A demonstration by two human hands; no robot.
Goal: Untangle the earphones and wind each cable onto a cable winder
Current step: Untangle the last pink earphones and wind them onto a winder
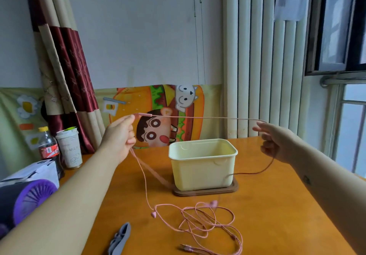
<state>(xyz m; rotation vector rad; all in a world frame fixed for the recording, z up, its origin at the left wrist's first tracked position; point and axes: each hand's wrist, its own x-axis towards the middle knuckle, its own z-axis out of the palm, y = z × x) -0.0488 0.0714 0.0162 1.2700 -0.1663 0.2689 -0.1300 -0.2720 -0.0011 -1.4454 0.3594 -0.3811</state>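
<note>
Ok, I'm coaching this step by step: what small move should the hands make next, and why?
Probably raise the left hand to draw the strand below it out of the tangle. The pink cable is stretched between that hand's pinch and the right hand, but its hanging end runs into loops on the table, and the grey winder lies untouched.

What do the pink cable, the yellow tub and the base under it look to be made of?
The pink cable looks fabric-braided and matt: faintly textured, lying in limp loops. The yellow tub looks like moulded plastic, smooth with a soft sheen and rounded rim. The brown base shows a stepped, layered edge, perhaps wood or fibreboard; I cannot tell which.
</note>
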